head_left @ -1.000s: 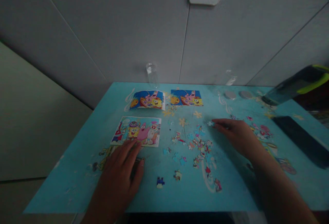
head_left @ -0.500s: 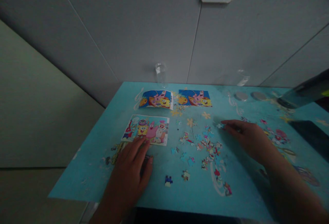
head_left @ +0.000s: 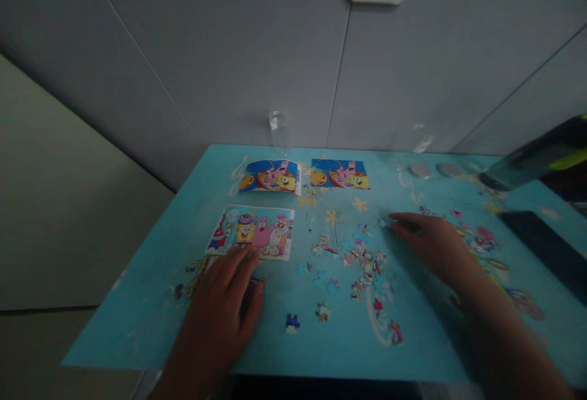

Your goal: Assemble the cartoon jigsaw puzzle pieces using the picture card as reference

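My left hand (head_left: pixel 224 302) lies open on the blue table (head_left: pixel 151 308), its fingertips over the lower edge of a cartoon picture card (head_left: pixel 250 232). My right hand (head_left: pixel 426 238) is above the table to the right, thumb and forefinger pinched together. A small pale jigsaw piece (head_left: pixel 383 224) is at those fingertips. Between the hands lies a loose heap of jigsaw pieces (head_left: pixel 367 262), mostly light blue, red and white. Nearer the front edge are a dark blue and white piece (head_left: pixel 292 323), a brownish piece (head_left: pixel 323 312) and a reddish piece (head_left: pixel 395 332).
Two blue cartoon pictures, one curled (head_left: pixel 270 177) and one flat (head_left: pixel 340 174), lie at the back. A clear container (head_left: pixel 279 131) stands near the wall. To the right are two round grey lids (head_left: pixel 419 170), a dark bottle (head_left: pixel 527 158) and a black flat object (head_left: pixel 545 247).
The whole view has shifted slightly, so things appear a little further left. Both hands keep nearly the same places on the table, the right still pinched by the pale piece.
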Demonstrator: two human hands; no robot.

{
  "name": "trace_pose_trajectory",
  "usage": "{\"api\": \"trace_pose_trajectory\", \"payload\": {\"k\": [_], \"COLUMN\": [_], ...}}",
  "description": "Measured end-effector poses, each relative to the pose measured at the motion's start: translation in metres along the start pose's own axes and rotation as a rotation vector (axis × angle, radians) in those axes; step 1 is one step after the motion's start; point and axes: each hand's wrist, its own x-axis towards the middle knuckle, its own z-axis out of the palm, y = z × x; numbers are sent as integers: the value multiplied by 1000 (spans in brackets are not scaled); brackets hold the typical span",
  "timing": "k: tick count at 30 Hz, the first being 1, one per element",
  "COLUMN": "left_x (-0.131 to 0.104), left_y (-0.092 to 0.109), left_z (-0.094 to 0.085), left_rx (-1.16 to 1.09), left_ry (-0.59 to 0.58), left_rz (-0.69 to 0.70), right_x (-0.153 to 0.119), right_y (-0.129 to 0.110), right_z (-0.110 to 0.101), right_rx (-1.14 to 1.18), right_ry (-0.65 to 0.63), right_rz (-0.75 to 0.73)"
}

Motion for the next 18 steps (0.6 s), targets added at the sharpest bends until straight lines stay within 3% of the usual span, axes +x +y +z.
{"api": "trace_pose_trajectory", "payload": {"k": [8,18], "left_x": [-1,-2], "left_y": [-7,-8], "left_z": [5,7], "left_rx": [-14,-19], "left_ry": [0,0], "left_rz": [14,24], "right_x": [-2,-2], "right_y": [-5,-5], "right_z": [-4,1], "right_rx": [-60,-34], "right_ry": [32,-6], "right_rz": [31,-42]}}
